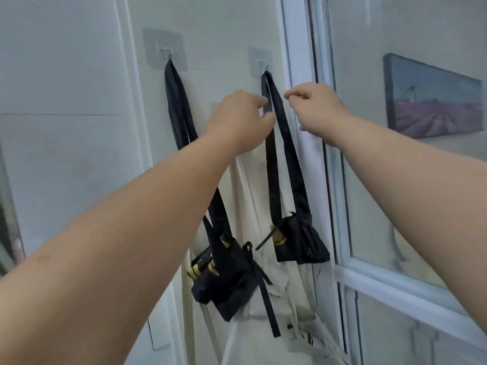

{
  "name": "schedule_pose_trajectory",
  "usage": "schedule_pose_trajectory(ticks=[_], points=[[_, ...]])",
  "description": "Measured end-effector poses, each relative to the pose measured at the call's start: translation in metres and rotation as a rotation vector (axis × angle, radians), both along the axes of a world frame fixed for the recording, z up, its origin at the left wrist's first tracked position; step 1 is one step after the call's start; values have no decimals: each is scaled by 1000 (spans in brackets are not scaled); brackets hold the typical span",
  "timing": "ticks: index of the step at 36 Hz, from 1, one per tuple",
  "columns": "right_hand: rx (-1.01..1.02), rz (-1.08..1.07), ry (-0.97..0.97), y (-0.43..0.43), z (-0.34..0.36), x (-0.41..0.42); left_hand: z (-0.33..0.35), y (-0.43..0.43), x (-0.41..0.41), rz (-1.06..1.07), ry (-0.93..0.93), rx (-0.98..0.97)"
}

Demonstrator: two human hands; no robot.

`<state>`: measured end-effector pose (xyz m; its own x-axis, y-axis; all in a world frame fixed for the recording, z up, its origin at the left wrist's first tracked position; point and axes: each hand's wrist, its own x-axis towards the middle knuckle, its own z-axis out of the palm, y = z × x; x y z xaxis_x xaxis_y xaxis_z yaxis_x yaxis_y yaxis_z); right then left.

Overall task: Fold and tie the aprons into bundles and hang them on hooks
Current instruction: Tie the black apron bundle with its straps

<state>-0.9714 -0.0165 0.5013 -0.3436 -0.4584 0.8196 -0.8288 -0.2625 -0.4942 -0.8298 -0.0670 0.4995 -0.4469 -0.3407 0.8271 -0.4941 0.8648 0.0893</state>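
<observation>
Black apron bundles (pixel 300 241) on wall hooks (pixel 165 52)

A pale plain wall (pixel 79 75) fills the left half of the view, crossed by a thin horizontal seam and split by a narrow upright moulding (pixel 121 75). Against it hangs a cream cloth (pixel 253 180), falling in long folds towards the bottom edge, where dark-striped cream straps (pixel 311 341) trail from it. Right of the wall stands a white frame (pixel 297 61) with a glass pane (pixel 369 35); a white rail (pixel 395 291) crosses the frame lower down. Behind the glass a painting (pixel 432 101) shows purple field rows under a blue sky. At the far left edge something dark (pixel 8 219) is too blurred to identify.
</observation>
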Motion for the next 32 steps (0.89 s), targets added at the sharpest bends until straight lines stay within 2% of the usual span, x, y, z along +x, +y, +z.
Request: schedule_pose_trajectory(ticks=[5, 17, 27, 32], points=[[2, 1, -15, 36, -20, 25, -27, 32, 24, -35, 147, -60], [147, 165, 72, 62, -97, 91, -96, 82, 106, 20, 201, 92], [296, 431, -147, 51, -166, 234, -159, 108, 272, 259, 204, 416], [354, 566, -133, 43, -198, 336, -189, 120, 372, 333, 248, 497]])
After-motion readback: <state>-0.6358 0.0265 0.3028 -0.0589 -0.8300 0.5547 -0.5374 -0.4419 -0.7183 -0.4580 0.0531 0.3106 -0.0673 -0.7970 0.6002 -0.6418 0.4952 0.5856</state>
